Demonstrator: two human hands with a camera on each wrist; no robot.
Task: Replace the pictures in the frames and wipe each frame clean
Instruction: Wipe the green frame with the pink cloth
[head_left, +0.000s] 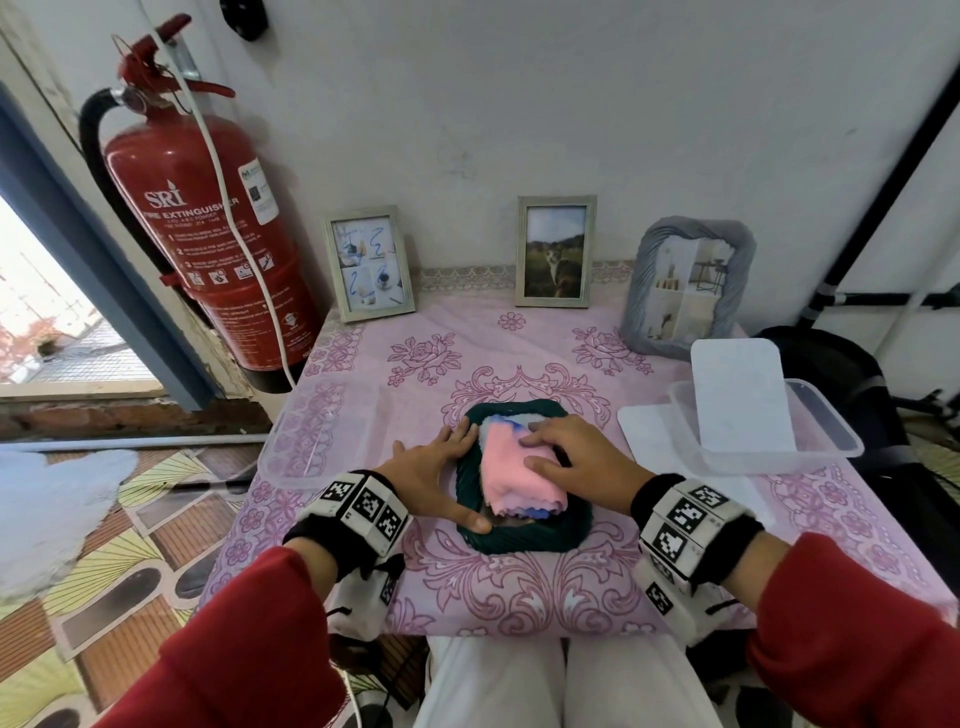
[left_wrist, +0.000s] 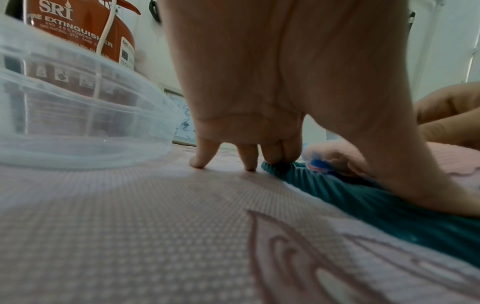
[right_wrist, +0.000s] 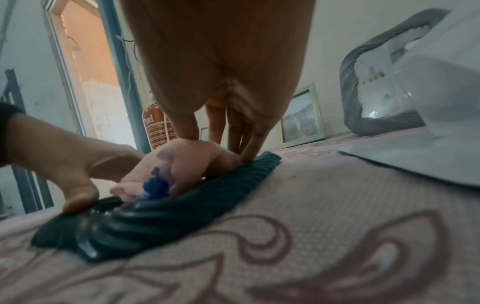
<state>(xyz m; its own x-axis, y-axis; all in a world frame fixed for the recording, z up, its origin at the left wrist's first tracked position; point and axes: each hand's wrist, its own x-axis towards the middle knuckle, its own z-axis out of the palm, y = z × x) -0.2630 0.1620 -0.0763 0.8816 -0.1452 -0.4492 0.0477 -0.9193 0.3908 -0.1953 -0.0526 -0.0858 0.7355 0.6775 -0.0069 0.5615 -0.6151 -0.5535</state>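
Note:
A dark green ribbed picture frame (head_left: 524, 538) lies flat on the middle of the pink tablecloth. On top of it sits a folded pink cloth (head_left: 517, 480) with a blue edge. My right hand (head_left: 540, 452) presses flat fingers onto the cloth's far part. Beside it my left hand (head_left: 457, 473) holds the frame down with straight fingers along its left edge and the thumb on its near left corner. In the left wrist view two fingers (left_wrist: 275, 152) touch the green frame (left_wrist: 363, 197). The right wrist view has the cloth (right_wrist: 182, 162) bunched under my fingers.
Three frames lean on the wall: a silver one (head_left: 370, 262), a silver one with a cat picture (head_left: 556, 252), a grey ribbed one (head_left: 688, 286). Clear plastic tubs stand left (head_left: 317, 434) and right (head_left: 810, 431), the right holding a white sheet (head_left: 740, 395). A red fire extinguisher (head_left: 208, 223) hangs left.

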